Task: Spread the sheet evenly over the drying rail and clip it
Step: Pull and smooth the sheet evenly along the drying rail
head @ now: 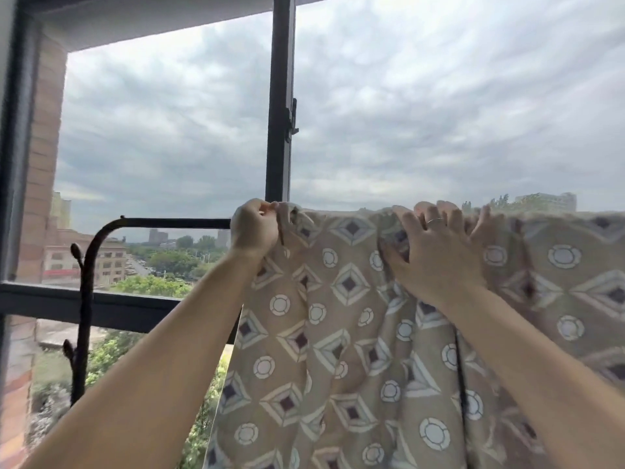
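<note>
Sheet [338,333] drapes the rail [176,223], edge pinched by left fingers [266,206].

Soft, even daylight comes from the overcast sky [439,96] above and beyond the fingers [411,220]. The scene is backlit, so the window frame [280,96] above the left hand [255,228] and the rail [176,223] left of it read near-black. Cloud high above the fingers is the brightest patch, close to blown out. No hard shadows, only soft shading in the sheet [338,316] folds below the fingers. Right hand [436,255] fingertips and the sheet edge to their right are smeared — motion blur. Far left of the fingers there is wide-angle bend — the frame leans. Lower corners are soft.
</note>
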